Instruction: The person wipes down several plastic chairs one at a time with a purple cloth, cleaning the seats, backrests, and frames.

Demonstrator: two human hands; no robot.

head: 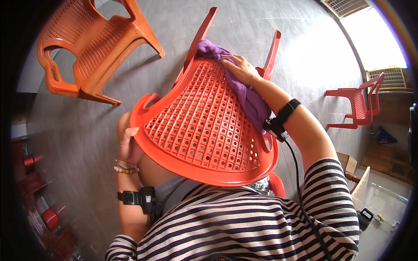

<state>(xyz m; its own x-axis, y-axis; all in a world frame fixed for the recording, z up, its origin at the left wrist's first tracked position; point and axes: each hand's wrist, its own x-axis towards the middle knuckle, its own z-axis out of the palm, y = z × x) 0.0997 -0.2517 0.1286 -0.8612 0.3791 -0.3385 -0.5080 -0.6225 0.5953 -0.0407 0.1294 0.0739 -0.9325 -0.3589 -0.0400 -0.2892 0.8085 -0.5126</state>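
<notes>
A red plastic chair (202,130) is tilted across my lap, its perforated lattice panel facing up. The wide curved rim is close to my body, and two legs point away from me. My left hand (130,143) grips that rim at the left corner, thumb on top and the other fingers hidden underneath. Over the far right part of the panel lies a bunched purple cloth (243,89). My right hand (240,68) presses on the cloth near its far end, fingers pointing left. The cloth trails back along the panel's right edge beneath my forearm.
An orange plastic armchair (98,49) stands at the upper left on the grey floor (147,75). Farther right is a small red chair (359,104) near a bright doorway. A black cable (295,163) runs from my right wrist device (276,127) along my arm. Red items (50,218) blur at lower left.
</notes>
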